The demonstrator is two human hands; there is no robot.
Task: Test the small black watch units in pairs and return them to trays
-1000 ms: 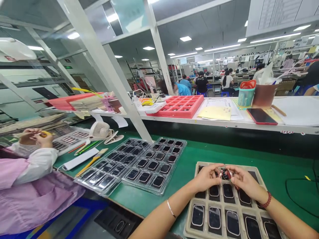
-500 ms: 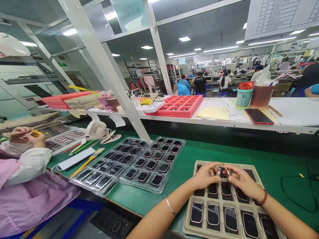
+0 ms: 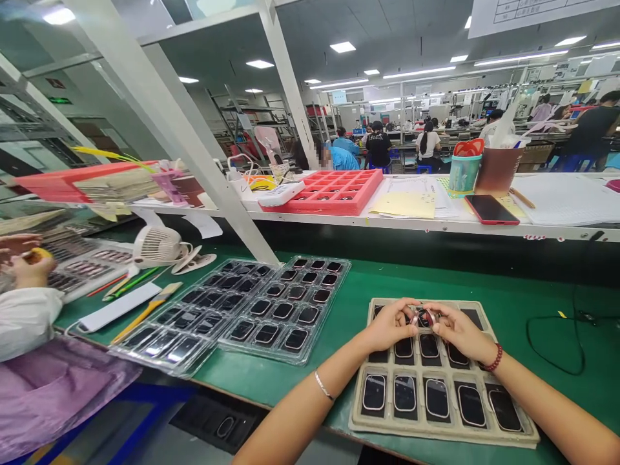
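Note:
My left hand (image 3: 393,327) and my right hand (image 3: 459,330) meet over the far part of a beige moulded tray (image 3: 421,429). Between their fingertips they grip a small dark watch case (image 3: 423,318) with a shiny metal rim, partly hidden by the fingers. Dark rectangular watch screens (image 3: 436,398) with pale metal frames sit in the tray's pockets below my hands. A silver bangle (image 3: 322,385) is on my left wrist, and a red bead bracelet (image 3: 496,357) circles my right one.
Left of my tray lie clear plastic trays (image 3: 304,359) of watch screens, a yellow brush (image 3: 148,312) and a small white fan (image 3: 157,247). A co-worker's hand (image 3: 33,268) is at far left. The shelf carries a red foam tray (image 3: 358,205) and a phone (image 3: 492,209). A black cable (image 3: 557,365) lies right.
The view has shifted, so most things sit a little farther left and higher in the picture. Both my hands keep the watch case over the tray in much the same pose.

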